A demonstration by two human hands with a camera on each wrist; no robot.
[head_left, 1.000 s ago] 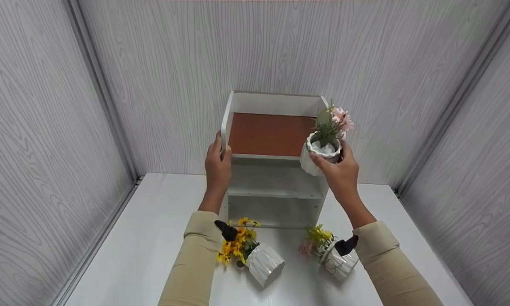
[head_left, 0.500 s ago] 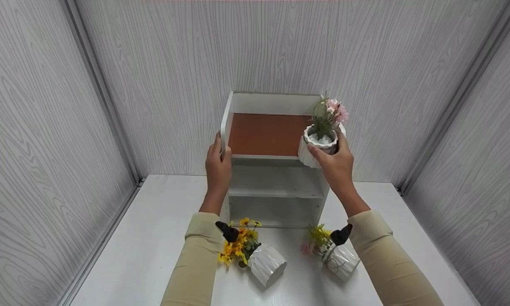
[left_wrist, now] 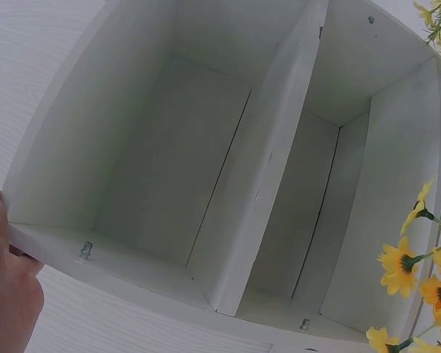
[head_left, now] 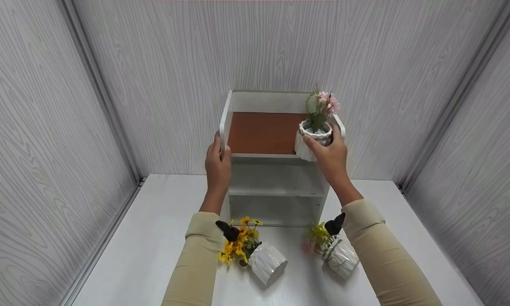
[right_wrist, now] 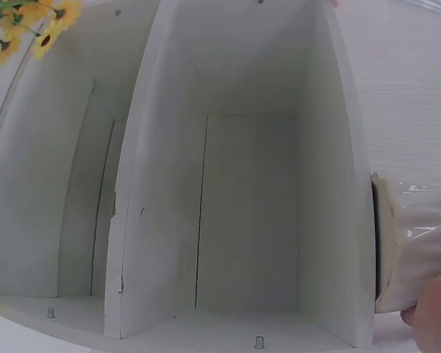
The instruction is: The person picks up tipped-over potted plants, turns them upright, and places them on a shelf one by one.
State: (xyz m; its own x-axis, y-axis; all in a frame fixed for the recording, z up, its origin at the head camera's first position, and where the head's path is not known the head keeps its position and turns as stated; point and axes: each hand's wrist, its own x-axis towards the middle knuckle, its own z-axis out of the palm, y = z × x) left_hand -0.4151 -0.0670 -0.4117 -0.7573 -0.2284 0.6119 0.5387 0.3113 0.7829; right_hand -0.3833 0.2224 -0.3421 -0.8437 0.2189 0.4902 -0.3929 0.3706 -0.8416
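Observation:
A small white shelf unit point(head_left: 276, 190) with a brown top surface point(head_left: 261, 131) stands against the back wall. My left hand point(head_left: 219, 168) grips the front of its left side panel, thumb on one side and fingers on the other. In my right hand point(head_left: 334, 158) is a ribbed white flowerpot point(head_left: 302, 148) with pink flowers point(head_left: 329, 102) and green leaves. It is upright over the right front of the top surface, beside the right side panel. In the right wrist view, the base of the flowerpot point(right_wrist: 408, 235) is right at the shelf's edge.
Two more white flowerpots lie tipped over on the white table point(head_left: 148, 242) before the shelf. One holds yellow flowers point(head_left: 238, 244); the other pot point(head_left: 342, 257), at right, has yellow and pink ones. Wood-grain walls enclose the back and both sides.
My right hand has carried the pink-flowered pot leftward and farther back, from the shelf's right front corner to over its top surface. The left hand stays on the side panel.

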